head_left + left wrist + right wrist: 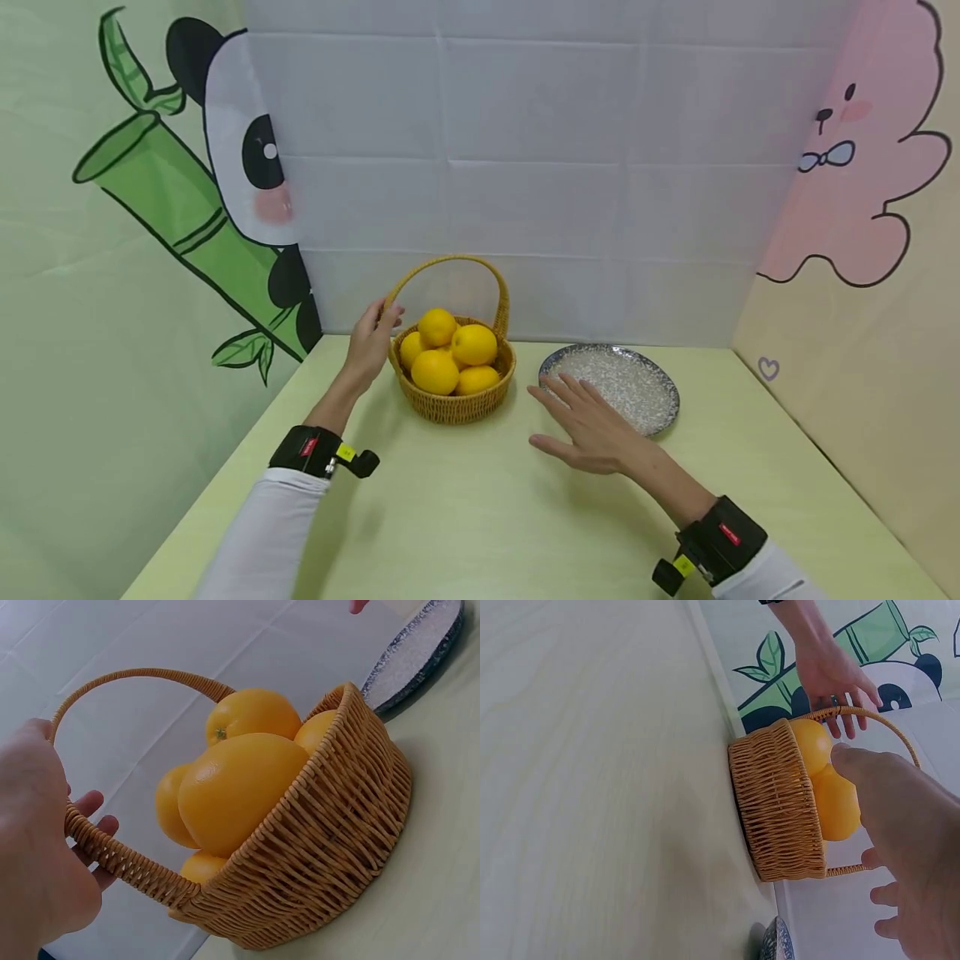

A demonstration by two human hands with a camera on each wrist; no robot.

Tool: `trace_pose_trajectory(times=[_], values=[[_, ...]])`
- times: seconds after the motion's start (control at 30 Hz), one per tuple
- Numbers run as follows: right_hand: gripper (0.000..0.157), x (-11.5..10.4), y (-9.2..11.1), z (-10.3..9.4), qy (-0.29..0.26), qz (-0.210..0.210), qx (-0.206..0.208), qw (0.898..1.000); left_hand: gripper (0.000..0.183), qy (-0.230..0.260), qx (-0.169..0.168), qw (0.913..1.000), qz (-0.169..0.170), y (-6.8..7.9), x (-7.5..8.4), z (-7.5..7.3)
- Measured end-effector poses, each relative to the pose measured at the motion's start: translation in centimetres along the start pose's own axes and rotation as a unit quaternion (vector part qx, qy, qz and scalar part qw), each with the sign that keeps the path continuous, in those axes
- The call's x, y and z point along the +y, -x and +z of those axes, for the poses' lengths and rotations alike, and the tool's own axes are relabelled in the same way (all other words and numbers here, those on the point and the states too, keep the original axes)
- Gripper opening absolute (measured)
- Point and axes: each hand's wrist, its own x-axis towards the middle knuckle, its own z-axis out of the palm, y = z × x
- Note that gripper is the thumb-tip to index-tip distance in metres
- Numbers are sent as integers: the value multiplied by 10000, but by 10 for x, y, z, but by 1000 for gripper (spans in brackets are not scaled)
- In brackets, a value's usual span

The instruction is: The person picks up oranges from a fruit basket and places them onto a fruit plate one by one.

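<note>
A wicker basket (453, 409) stands toward the back of the table, filled with several oranges (435, 372). My left hand (367, 346) is at the left side of its tall handle (124, 862); in the left wrist view the fingers pass behind the handle, with the palm on the near side. My right hand (588, 429) is held with spread fingers to the right of the basket, holding nothing. Its fingertips overlap the near left edge of a speckled oval plate (626, 383) with a dark rim in the head view.
The pale table (457, 517) meets a grey-white backdrop (540, 208) close behind the basket and plate. Side panels carry a panda with bamboo (180, 192) at the left and a pink bear (862, 183) at the right. Both wrists wear black camera bands.
</note>
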Motion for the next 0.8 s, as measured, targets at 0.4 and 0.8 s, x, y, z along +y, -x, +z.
trace_pose_trajectory(times=[0.4, 0.8], values=[[78, -18, -36, -14, -78, 13, 366, 9993, 61, 1428, 639, 9867, -447, -14, 0, 8], [78, -32, -62, -21, -362, 166, 424, 9983, 69, 1726, 892, 9802, -384, 1, 0, 14]])
